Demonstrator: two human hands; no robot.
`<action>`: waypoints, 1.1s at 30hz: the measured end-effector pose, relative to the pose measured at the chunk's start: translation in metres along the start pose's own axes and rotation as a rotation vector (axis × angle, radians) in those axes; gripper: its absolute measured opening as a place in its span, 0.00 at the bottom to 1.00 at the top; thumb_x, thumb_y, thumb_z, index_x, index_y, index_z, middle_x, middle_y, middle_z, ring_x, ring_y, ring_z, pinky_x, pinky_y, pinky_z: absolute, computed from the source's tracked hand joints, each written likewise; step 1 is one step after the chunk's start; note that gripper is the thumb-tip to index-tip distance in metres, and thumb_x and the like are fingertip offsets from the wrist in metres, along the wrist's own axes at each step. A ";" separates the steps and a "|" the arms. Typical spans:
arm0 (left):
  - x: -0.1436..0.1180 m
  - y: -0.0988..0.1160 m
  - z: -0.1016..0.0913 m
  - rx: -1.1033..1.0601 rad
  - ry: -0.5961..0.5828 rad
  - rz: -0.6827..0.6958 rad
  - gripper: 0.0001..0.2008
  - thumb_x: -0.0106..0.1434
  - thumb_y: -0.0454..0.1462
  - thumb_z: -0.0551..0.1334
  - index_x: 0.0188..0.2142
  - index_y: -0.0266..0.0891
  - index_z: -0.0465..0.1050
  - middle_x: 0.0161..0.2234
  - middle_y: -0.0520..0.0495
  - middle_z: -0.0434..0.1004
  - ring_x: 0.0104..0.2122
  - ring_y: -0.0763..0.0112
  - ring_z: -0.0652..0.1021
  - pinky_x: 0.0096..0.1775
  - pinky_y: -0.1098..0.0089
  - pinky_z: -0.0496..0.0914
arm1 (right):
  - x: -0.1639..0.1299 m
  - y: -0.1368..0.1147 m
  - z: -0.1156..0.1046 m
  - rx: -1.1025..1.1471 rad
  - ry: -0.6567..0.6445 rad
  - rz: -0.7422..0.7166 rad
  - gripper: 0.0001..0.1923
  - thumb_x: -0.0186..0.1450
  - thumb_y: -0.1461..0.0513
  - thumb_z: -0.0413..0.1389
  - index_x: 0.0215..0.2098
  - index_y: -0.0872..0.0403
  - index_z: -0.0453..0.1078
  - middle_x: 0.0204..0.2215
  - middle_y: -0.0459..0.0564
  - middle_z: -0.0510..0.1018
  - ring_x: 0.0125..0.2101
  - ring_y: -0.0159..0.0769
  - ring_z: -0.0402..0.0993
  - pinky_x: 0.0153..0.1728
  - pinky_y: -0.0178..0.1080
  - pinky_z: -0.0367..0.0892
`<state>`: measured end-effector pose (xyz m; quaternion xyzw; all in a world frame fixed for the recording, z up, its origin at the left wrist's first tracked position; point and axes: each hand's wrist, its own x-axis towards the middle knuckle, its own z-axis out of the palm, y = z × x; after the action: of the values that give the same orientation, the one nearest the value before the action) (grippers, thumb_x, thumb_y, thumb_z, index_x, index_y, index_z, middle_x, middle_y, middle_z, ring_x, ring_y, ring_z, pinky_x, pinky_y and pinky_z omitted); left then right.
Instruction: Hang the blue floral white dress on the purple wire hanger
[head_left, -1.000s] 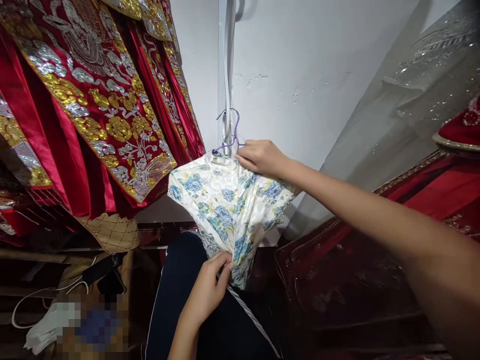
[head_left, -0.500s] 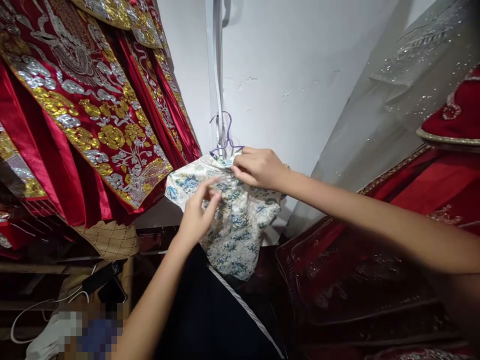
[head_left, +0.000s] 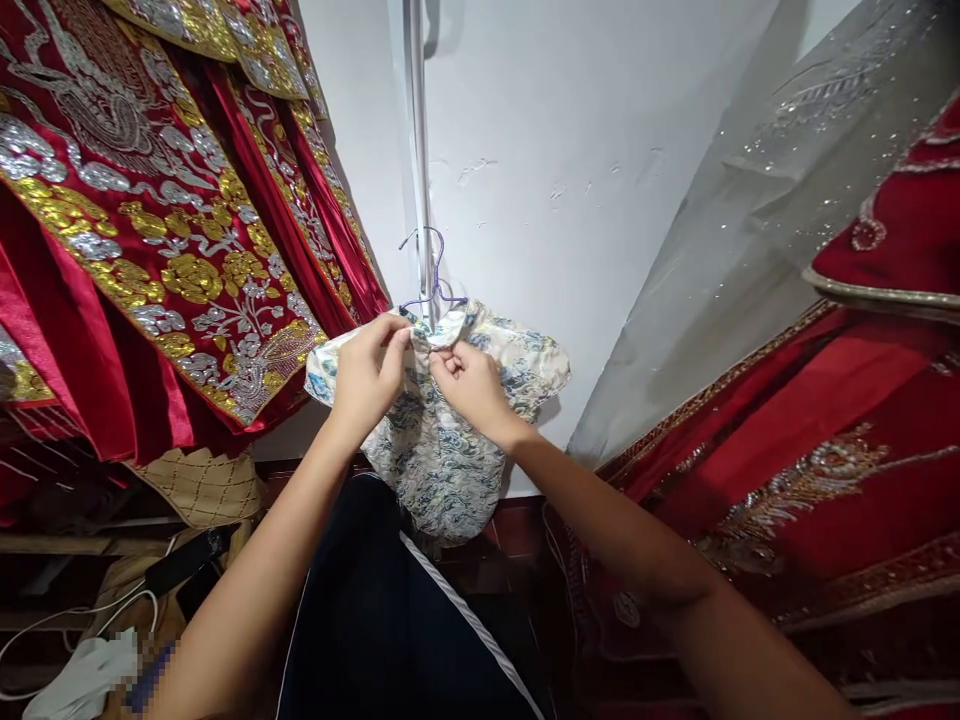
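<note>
A short-sleeved shirt (head_left: pixel 442 470), pale with a blue floral pattern, is being carried on a thin purple hanger (head_left: pixel 439 260) in front of a white wall (head_left: pixel 570 110). It is being shown in the middle of the view, below a pale upright pole (head_left: pixel 415 130); what the hook is being borne by cannot be made out. The collar is being worked at by both hands. By the left hand (head_left: pixel 367 372), cloth beside the neckline is being pinched between thumb and forefinger. By the right hand (head_left: pixel 471 385), with fingers curled in tight, cloth just below the collar is being gripped; whether a button is being held there cannot be told.

A slip seems the likeliest trouble: if the neckline is being pulled down too hard, a shoulder could be drawn off the hanger, or the hook unseated. If the two edges are being gripped unevenly, the collar could be left crooked, and the thin cloth creased.

The shirt's long axis is being kept nearly upright, the collar being pointed up toward the hook and the hem down toward dark trousers (head_left: pixel 367 600). The sleeves are being spread out to either side, the left one being reached almost by a red embroidered garment (head_left: pixel 187 250)
</note>
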<state>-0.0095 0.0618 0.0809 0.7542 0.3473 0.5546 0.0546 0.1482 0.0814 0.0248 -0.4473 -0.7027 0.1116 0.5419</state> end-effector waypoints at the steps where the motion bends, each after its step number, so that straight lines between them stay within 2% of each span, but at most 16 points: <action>1: 0.002 -0.002 -0.003 -0.035 0.064 -0.018 0.09 0.70 0.40 0.57 0.39 0.39 0.73 0.33 0.49 0.75 0.34 0.70 0.75 0.39 0.71 0.67 | -0.003 0.006 0.005 0.045 -0.036 0.053 0.14 0.66 0.57 0.52 0.24 0.51 0.61 0.18 0.42 0.65 0.20 0.30 0.58 0.24 0.35 0.53; 3: 0.008 -0.015 -0.015 -0.128 0.204 -0.070 0.09 0.69 0.41 0.58 0.39 0.40 0.73 0.34 0.49 0.75 0.35 0.71 0.75 0.39 0.71 0.69 | -0.011 0.017 0.011 0.104 -0.089 0.129 0.15 0.64 0.57 0.53 0.22 0.51 0.59 0.17 0.41 0.64 0.19 0.29 0.57 0.23 0.34 0.53; 5: 0.012 -0.040 -0.033 -0.257 0.334 -0.171 0.07 0.67 0.41 0.60 0.39 0.41 0.73 0.34 0.49 0.75 0.35 0.72 0.75 0.38 0.71 0.70 | -0.022 0.025 0.012 0.134 -0.110 0.174 0.15 0.62 0.57 0.55 0.21 0.52 0.59 0.17 0.40 0.62 0.19 0.29 0.56 0.23 0.34 0.52; 8: 0.007 -0.088 -0.062 -0.512 0.518 -0.409 0.03 0.65 0.38 0.62 0.38 0.42 0.72 0.33 0.50 0.75 0.33 0.73 0.75 0.37 0.72 0.72 | -0.040 0.024 0.007 0.213 -0.139 0.198 0.14 0.61 0.58 0.55 0.21 0.52 0.59 0.16 0.39 0.60 0.19 0.28 0.54 0.22 0.34 0.50; 10: -0.006 -0.117 -0.070 -0.706 0.685 -0.591 0.02 0.65 0.34 0.60 0.34 0.41 0.70 0.29 0.53 0.74 0.30 0.76 0.74 0.36 0.74 0.71 | -0.050 0.016 0.004 0.290 -0.174 0.204 0.13 0.61 0.58 0.56 0.21 0.52 0.60 0.16 0.39 0.60 0.18 0.27 0.53 0.21 0.34 0.49; 12: -0.029 -0.136 -0.064 -0.861 0.770 -0.794 0.05 0.65 0.33 0.59 0.31 0.39 0.68 0.24 0.54 0.73 0.27 0.77 0.74 0.36 0.75 0.71 | -0.058 0.007 0.003 0.359 -0.215 0.231 0.13 0.61 0.58 0.56 0.22 0.52 0.61 0.16 0.39 0.61 0.18 0.27 0.54 0.20 0.34 0.49; 15: -0.074 -0.145 -0.035 -0.938 0.715 -0.940 0.06 0.64 0.33 0.59 0.30 0.37 0.69 0.22 0.52 0.73 0.25 0.75 0.74 0.33 0.74 0.71 | -0.072 -0.001 0.004 0.457 -0.249 0.321 0.11 0.62 0.58 0.56 0.23 0.53 0.65 0.16 0.40 0.64 0.19 0.28 0.58 0.21 0.33 0.52; 18: -0.117 -0.140 0.000 -0.965 0.634 -0.981 0.05 0.60 0.33 0.64 0.29 0.36 0.69 0.23 0.52 0.73 0.23 0.76 0.73 0.30 0.76 0.68 | -0.098 0.002 0.007 0.522 -0.187 0.396 0.13 0.64 0.57 0.55 0.24 0.53 0.67 0.15 0.41 0.65 0.19 0.29 0.60 0.22 0.34 0.54; 21: -0.139 -0.128 0.019 -0.997 0.536 -0.977 0.09 0.56 0.37 0.69 0.33 0.35 0.72 0.30 0.49 0.77 0.30 0.73 0.77 0.34 0.75 0.69 | -0.137 0.016 0.010 0.537 -0.084 0.502 0.15 0.65 0.55 0.55 0.24 0.53 0.68 0.14 0.41 0.64 0.18 0.30 0.59 0.22 0.35 0.55; 24: -0.140 -0.104 0.021 -1.066 0.385 -0.911 0.13 0.55 0.40 0.71 0.37 0.36 0.73 0.35 0.48 0.77 0.33 0.72 0.77 0.37 0.74 0.69 | -0.169 0.029 0.012 0.532 -0.058 0.616 0.17 0.63 0.51 0.57 0.22 0.53 0.68 0.12 0.41 0.62 0.16 0.31 0.57 0.20 0.36 0.53; 27: -0.131 -0.066 0.016 -1.083 0.222 -0.790 0.12 0.59 0.42 0.68 0.37 0.39 0.71 0.34 0.50 0.74 0.31 0.74 0.74 0.36 0.74 0.67 | -0.178 0.033 0.007 0.439 -0.144 0.642 0.19 0.63 0.49 0.58 0.21 0.53 0.68 0.13 0.43 0.63 0.18 0.32 0.59 0.22 0.36 0.56; 30: -0.127 -0.024 0.013 -0.947 0.047 -0.627 0.09 0.65 0.42 0.63 0.36 0.39 0.71 0.36 0.49 0.74 0.34 0.71 0.74 0.38 0.73 0.66 | -0.168 0.023 0.003 0.410 -0.207 0.597 0.20 0.65 0.47 0.56 0.27 0.53 0.72 0.23 0.48 0.73 0.28 0.38 0.70 0.33 0.39 0.65; 33: -0.126 0.015 0.013 -0.746 -0.213 -0.411 0.09 0.69 0.40 0.59 0.36 0.39 0.74 0.37 0.47 0.74 0.39 0.67 0.74 0.43 0.69 0.66 | -0.161 0.008 0.008 0.639 -0.183 0.584 0.22 0.66 0.43 0.54 0.39 0.51 0.76 0.36 0.52 0.79 0.42 0.44 0.73 0.47 0.43 0.67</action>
<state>-0.0092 -0.0196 -0.0180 0.6511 0.2587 0.5386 0.4681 0.1473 -0.0321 -0.0893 -0.4255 -0.5222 0.5108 0.5341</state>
